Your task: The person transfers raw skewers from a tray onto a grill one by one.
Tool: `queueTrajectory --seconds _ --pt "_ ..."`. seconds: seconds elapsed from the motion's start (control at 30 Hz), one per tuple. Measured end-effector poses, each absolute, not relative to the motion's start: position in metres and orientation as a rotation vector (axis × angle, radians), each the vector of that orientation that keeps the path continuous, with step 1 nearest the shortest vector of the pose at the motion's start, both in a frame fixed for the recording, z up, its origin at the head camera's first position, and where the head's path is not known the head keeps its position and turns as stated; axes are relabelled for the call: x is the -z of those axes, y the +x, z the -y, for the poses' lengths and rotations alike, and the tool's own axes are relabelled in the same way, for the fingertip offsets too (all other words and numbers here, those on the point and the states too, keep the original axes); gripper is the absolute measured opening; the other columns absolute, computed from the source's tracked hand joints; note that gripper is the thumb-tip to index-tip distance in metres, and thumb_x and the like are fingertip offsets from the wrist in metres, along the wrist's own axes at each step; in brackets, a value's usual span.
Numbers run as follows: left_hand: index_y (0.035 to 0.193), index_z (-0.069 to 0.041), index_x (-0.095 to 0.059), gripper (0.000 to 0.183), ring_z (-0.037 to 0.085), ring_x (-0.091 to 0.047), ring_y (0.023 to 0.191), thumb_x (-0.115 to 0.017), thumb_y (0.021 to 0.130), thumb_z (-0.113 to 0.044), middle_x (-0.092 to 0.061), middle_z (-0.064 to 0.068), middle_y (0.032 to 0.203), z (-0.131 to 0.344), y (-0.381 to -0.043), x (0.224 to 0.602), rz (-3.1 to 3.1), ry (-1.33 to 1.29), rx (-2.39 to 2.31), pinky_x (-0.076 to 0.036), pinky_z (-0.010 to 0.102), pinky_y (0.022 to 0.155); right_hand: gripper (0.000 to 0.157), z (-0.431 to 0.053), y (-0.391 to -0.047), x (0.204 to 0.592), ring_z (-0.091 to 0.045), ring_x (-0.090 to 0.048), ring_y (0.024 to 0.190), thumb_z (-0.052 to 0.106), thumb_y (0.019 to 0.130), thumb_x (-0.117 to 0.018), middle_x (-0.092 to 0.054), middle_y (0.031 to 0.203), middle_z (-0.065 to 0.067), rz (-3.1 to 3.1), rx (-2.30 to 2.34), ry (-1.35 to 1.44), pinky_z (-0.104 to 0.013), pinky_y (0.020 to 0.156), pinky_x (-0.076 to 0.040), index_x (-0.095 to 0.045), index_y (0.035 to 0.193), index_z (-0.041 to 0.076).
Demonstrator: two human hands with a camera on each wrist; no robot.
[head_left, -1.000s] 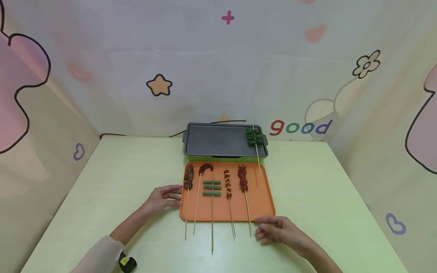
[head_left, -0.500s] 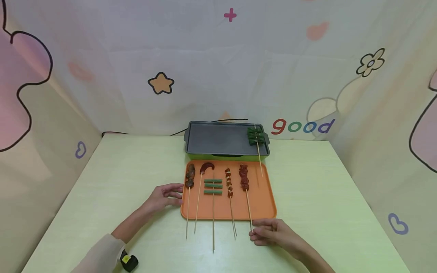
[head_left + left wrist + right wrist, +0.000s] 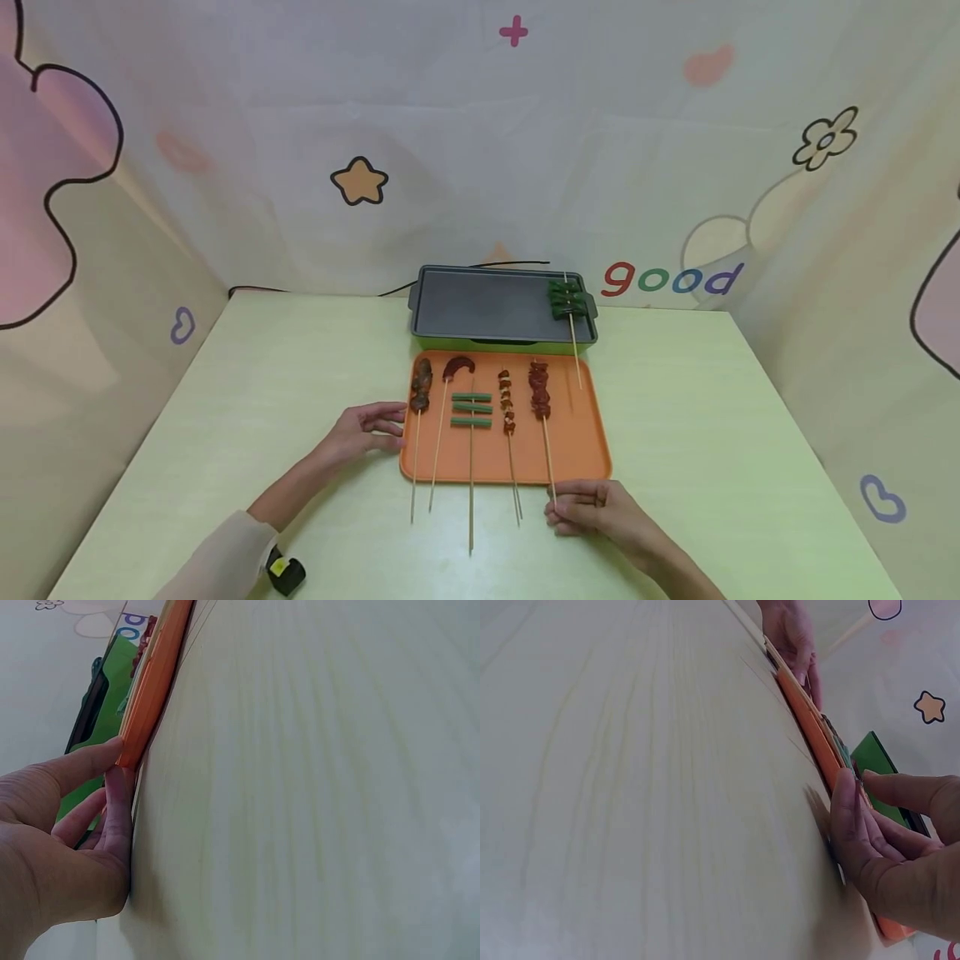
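Red meat skewer (image 3: 539, 389): on orange tray (image 3: 581, 442), rightmost in its row, stick past the near rim.
Right grip (image 3: 592, 512): nearly closed; I'm pinching the stick's near end.
Left grip (image 3: 367, 427): loosely spread, fingers touching tray's left edge.
Handling: likely light, stiff, rolls easily (meat end heavier, I guess); hold mid-stick.

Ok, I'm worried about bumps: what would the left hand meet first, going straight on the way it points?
The tray, its left edge: the left hand seems to touch it there, though any slight gap is hard to judge.
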State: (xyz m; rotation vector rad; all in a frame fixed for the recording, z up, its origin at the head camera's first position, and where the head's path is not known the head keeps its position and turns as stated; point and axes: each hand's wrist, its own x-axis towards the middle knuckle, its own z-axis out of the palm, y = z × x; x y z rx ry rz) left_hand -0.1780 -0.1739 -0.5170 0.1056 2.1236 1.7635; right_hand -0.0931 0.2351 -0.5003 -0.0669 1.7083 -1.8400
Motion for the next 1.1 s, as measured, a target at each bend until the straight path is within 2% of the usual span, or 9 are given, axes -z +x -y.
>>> queueTrajectory --seconds 0.27,0.57,0.83,1.1 --pt "0.144 0.003 -0.055 0.058 0.009 -0.067 0.101 -0.076 0.089 -0.003 -0.062 0.025 0.134 0.176 -0.18 0.519 -2.13 0.138 -1.777 -0.055 0.02 0.084 0.06 -0.235 -0.096 0.5 -0.012 -0.074 0.1 0.004 0.097 -0.066 -0.074 0.107 -0.004 -1.743 1.855 -0.071 -0.024 0.089 -0.058 -0.039 0.143 -0.022" --pt "0.143 0.002 -0.055 0.059 0.009 -0.067 0.101 -0.077 0.089 -0.006 -0.064 0.023 0.132 0.175 -0.179 0.518 -2.125 0.123 -1.771 -0.055 0.02 0.085 0.064 -0.239 -0.096 0.5 -0.014 -0.074 0.106 0.006 0.096 -0.069 -0.074 0.117 -0.013 -1.776 1.851 -0.103 -0.027 0.095 -0.057 -0.038 0.145 -0.021" --pt "0.144 0.002 -0.056 0.059 0.009 -0.068 0.101 -0.077 0.089 -0.007 -0.065 0.023 0.131 0.175 -0.179 0.518 -2.128 0.115 -1.772 -0.054 0.02 0.085 0.059 -0.245 -0.092 0.498 -0.012 -0.073 0.107 0.009 0.098 -0.067 -0.072 0.122 -0.016 -1.794 1.807 -0.187 -0.025 0.095 -0.056 -0.042 0.144 -0.018" --pt "0.143 0.002 -0.056 0.059 0.008 -0.067 0.101 -0.077 0.089 -0.006 -0.065 0.023 0.131 0.175 -0.179 0.519 -2.119 0.115 -1.78 -0.055 0.02 0.085 0.057 -0.246 -0.089 0.496 -0.01 -0.071 0.109 0.006 0.099 -0.064 -0.074 0.117 -0.002 -1.727 1.863 -0.27 -0.023 0.097 -0.055 -0.04 0.144 -0.02"
